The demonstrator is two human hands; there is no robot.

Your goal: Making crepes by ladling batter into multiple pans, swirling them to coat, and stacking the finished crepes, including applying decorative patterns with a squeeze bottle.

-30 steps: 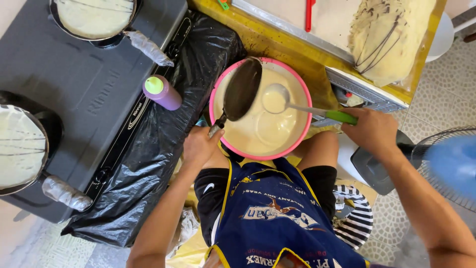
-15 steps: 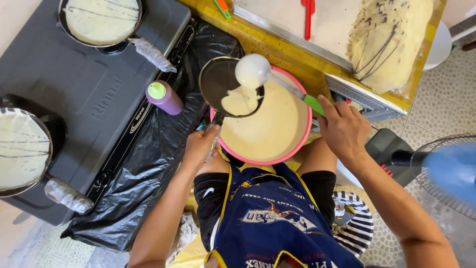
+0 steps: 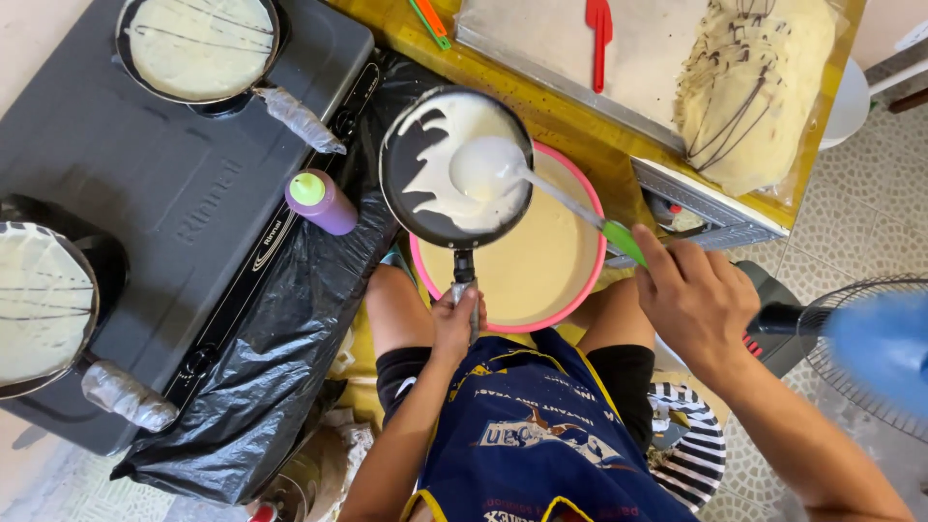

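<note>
My left hand grips the handle of a small black frying pan, held level over the far edge of a pink bowl of pale batter. My right hand holds a ladle by its green handle, its scoop resting in the pan. White batter is spread across the right half of the pan, and the left part is still bare black. The bowl sits between my knees.
A grey two-burner stove stands at left with two pans of setting crepes. A purple squeeze bottle lies on black plastic sheeting. A tray with a stack of finished crepes and a red spatula is behind. A fan stands right.
The pan has gone from tilted above the bowl to level. The ladle rose out of the bowl, poured batter into the pan, and now rests in it as batter spreads.
</note>
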